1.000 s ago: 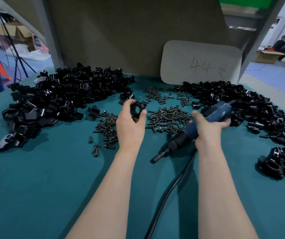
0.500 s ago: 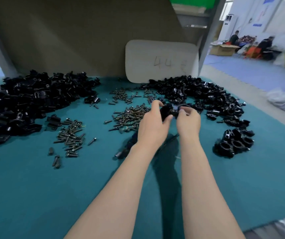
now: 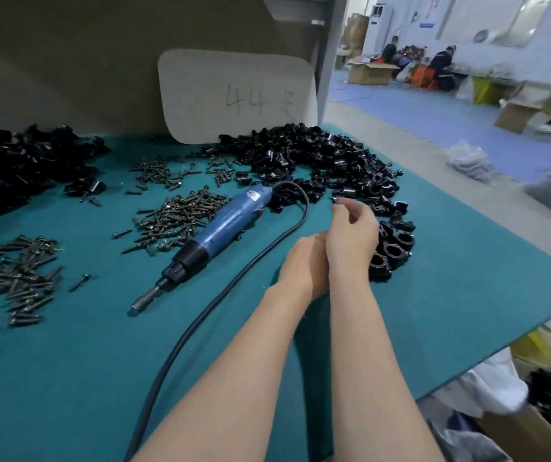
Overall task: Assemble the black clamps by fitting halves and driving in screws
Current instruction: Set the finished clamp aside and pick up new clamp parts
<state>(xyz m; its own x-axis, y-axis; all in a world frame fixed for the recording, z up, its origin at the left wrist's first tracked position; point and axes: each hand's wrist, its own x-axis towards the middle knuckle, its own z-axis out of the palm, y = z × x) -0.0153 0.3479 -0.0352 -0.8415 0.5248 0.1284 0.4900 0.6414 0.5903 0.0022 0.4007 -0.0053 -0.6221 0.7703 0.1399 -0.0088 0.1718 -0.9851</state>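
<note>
In the head view, the right hand was seen above the teal table, its fingers loosely curled with the thumb set apart from them, and nothing was seen held in them. The left hand was pressed against the right wrist; its fingers were hidden behind the right hand, so their state could not be told. A small heap of assembled clamps was found just beyond the right hand, at the near end of a larger pile of clamp halves. A second pile of halves was spread at the far left. A blue electric screwdriver was laid untouched on the table, its cable looped towards the viewer, between a heap of screws and the hands. More screws were scattered at the left. On a white board propped at the back, "44" was written by hand, followed by a mark that could not be read. A small label on the screwdriver was too blurred to read.
</note>
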